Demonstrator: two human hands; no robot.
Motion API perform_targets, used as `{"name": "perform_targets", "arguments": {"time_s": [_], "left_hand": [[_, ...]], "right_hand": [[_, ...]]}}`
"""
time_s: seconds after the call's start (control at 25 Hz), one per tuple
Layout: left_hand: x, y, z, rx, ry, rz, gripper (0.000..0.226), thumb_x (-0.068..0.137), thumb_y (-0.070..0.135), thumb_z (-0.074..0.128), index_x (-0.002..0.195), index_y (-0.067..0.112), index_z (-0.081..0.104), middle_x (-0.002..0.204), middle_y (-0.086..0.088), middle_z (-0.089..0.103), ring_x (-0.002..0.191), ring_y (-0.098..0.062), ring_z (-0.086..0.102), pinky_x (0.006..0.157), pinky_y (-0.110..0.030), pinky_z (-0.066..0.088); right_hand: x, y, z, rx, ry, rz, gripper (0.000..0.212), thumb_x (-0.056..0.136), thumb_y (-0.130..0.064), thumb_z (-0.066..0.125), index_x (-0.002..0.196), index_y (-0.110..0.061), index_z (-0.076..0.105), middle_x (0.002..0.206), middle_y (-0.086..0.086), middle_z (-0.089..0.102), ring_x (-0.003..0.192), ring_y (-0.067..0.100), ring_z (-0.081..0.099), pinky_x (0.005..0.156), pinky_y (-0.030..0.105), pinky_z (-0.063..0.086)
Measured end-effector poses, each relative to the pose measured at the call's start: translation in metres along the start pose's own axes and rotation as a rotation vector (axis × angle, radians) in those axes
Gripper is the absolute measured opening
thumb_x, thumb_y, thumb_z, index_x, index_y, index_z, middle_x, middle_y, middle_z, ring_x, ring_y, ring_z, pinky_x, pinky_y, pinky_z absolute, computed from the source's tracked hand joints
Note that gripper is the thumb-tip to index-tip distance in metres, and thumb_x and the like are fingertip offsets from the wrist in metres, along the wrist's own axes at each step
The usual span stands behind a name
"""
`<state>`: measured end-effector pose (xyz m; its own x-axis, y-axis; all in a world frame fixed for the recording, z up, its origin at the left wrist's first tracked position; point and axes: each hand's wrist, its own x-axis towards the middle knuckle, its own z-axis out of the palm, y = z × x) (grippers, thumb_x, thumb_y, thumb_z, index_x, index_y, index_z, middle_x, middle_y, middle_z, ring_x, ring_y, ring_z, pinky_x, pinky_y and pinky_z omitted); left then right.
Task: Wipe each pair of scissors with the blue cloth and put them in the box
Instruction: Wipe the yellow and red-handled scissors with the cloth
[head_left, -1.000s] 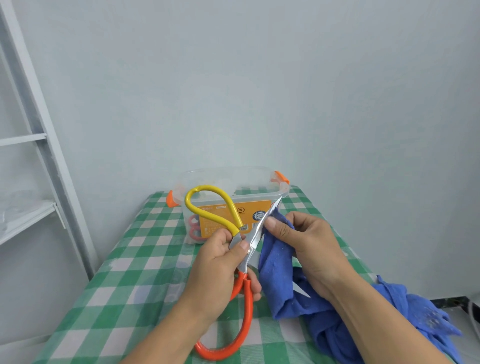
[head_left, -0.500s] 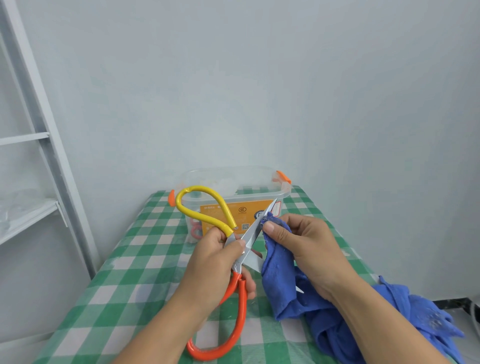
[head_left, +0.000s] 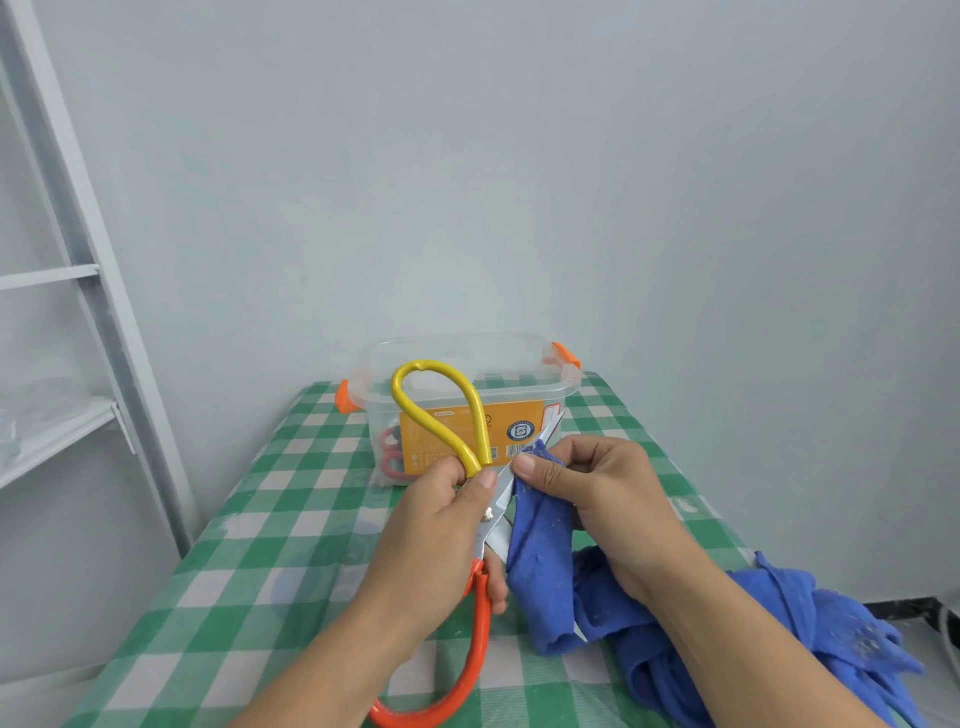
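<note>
Two looped handles (head_left: 480, 423), steel scissors (head_left: 497, 506) — crumpled cloth (head_left: 540, 571)

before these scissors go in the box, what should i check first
1. Grip: left hand holds the scissors at the pivot: ok.
2. Wipe: right hand pinches the blue cloth on the upper blade: ok.
3. Both blades wiped clean: cannot tell.
4. Blades closed for storing: not ok, they are spread apart.
5. Reach: the box sits just behind the hands: ok.
6. Room beside the red-handled scissors inside it: cannot tell.
</note>
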<state>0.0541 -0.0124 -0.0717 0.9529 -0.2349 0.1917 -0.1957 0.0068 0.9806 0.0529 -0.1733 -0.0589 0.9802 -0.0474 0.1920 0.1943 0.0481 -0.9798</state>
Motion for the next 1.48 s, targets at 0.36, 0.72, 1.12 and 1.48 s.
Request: {"name": "perform_targets", "arguments": {"time_s": [0.36, 0.72, 1.12, 1.48], "left_hand": [[-0.002, 0.000, 0.002, 0.151, -0.005, 0.065, 0.022, 0.106, 0.023, 0.046, 0.084, 0.022, 0.049, 0.053, -0.001, 0.052, 0.040, -0.032, 0.055, 0.046, -0.039, 0.049], [-0.002, -0.001, 0.004, 0.101, -0.013, 0.061, 0.018, 0.105, 0.021, 0.047, 0.089, 0.012, 0.048, 0.044, -0.008, 0.045, 0.038, -0.029, 0.052, 0.043, -0.033, 0.046], [0.001, -0.004, 0.001, 0.019, 0.030, 0.035, 0.021, 0.104, 0.021, 0.049, 0.098, 0.002, 0.049, 0.044, -0.013, 0.047, 0.036, -0.029, 0.052, 0.046, -0.039, 0.048], [0.004, -0.001, -0.006, 0.046, 0.091, 0.035, 0.024, 0.103, 0.023, 0.052, 0.101, -0.001, 0.050, 0.053, -0.019, 0.049, 0.038, -0.032, 0.055, 0.043, -0.038, 0.049]], "right_hand": [[0.002, 0.002, -0.003, 0.046, 0.164, -0.069, 0.024, 0.075, -0.014, 0.085, 0.060, -0.013, 0.067, 0.063, 0.012, 0.067, 0.054, 0.018, 0.055, 0.055, 0.027, 0.044], [0.005, 0.002, -0.009, 0.098, 0.177, -0.150, 0.026, 0.063, -0.035, 0.084, 0.063, -0.014, 0.068, 0.067, 0.011, 0.066, 0.061, 0.019, 0.056, 0.059, 0.027, 0.044], [0.002, 0.000, -0.013, 0.192, 0.060, -0.147, 0.015, 0.075, -0.023, 0.076, 0.065, -0.015, 0.070, 0.068, 0.006, 0.068, 0.060, 0.017, 0.060, 0.058, 0.024, 0.047], [0.000, 0.002, -0.007, 0.230, -0.149, -0.036, 0.018, 0.087, -0.024, 0.066, 0.080, -0.008, 0.062, 0.069, 0.008, 0.061, 0.058, 0.018, 0.057, 0.056, 0.028, 0.051]]}}
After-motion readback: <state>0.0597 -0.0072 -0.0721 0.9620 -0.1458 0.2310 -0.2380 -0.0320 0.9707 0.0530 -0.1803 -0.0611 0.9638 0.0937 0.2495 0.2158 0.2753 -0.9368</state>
